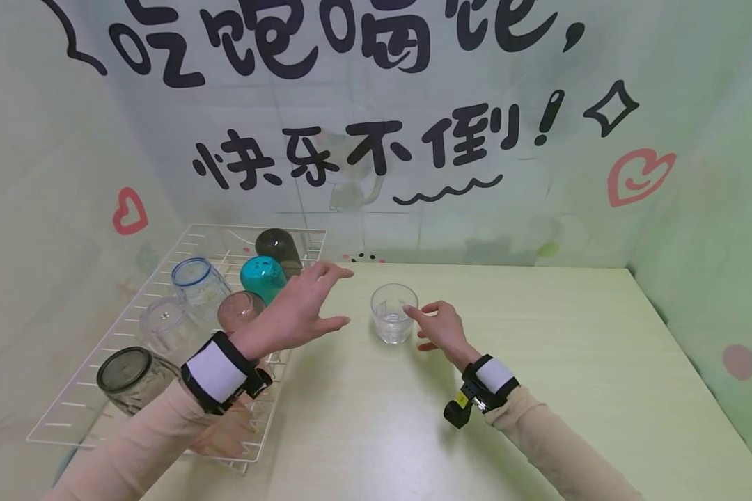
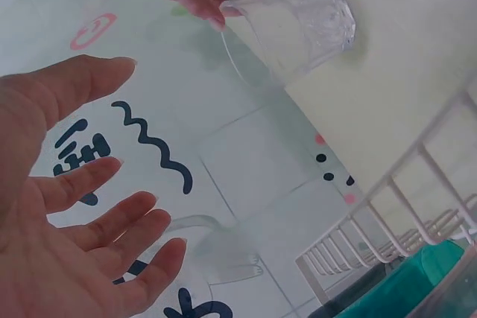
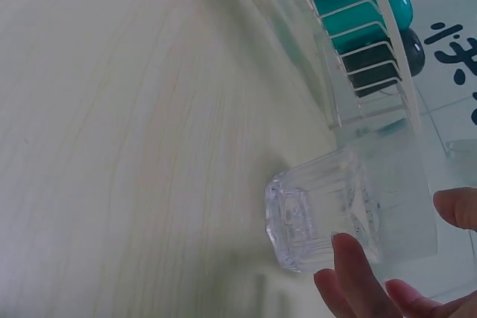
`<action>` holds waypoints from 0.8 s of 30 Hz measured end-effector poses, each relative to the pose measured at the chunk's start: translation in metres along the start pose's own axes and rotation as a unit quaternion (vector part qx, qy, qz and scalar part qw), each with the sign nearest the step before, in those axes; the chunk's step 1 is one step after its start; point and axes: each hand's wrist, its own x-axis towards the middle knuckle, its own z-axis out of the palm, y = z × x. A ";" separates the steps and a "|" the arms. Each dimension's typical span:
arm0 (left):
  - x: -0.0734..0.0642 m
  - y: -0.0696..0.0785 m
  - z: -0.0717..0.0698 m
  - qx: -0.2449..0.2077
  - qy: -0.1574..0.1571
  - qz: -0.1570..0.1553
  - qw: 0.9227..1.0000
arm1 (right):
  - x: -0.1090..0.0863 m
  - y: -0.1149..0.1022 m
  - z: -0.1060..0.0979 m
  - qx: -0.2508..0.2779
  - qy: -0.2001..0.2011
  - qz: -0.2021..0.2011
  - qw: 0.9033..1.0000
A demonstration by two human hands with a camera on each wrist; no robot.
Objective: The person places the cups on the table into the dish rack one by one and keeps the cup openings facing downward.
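Note:
A clear drinking glass [image 1: 393, 327] stands upright on the pale table. At its right side is my right hand [image 1: 441, 330], thumb by the rim and the other fingers spread beside the wall. The right wrist view shows the glass [image 3: 320, 210] with a fingertip [image 3: 350, 258] overlapping its side; whether it touches cannot be told. My left hand [image 1: 301, 306] hovers by the right edge of the white wire rack [image 1: 269, 390], fingers apart and holding nothing. In the left wrist view, the left hand [image 2: 89, 206] is well apart from the glass [image 2: 298, 31].
Upturned cups and glasses fill the rack: a teal cup [image 1: 263, 278], a dark grey one [image 1: 278, 247], a brownish one [image 1: 238, 309], a blue-rimmed glass [image 1: 200, 285] and a dark-based glass [image 1: 131, 376]. A printed curtain [image 1: 351, 188] closes off the table's back.

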 end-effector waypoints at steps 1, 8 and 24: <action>-0.001 0.001 0.000 -0.001 0.000 0.002 1.000 | 0.000 0.000 0.000 -0.001 -0.001 0.003 1.000; -0.003 0.006 0.002 -0.007 0.003 0.014 1.000 | 0.003 0.004 0.002 -0.003 -0.010 0.016 1.000; -0.007 0.010 0.005 -0.022 -0.003 0.009 1.000 | 0.001 0.011 -0.005 0.028 -0.027 0.011 0.999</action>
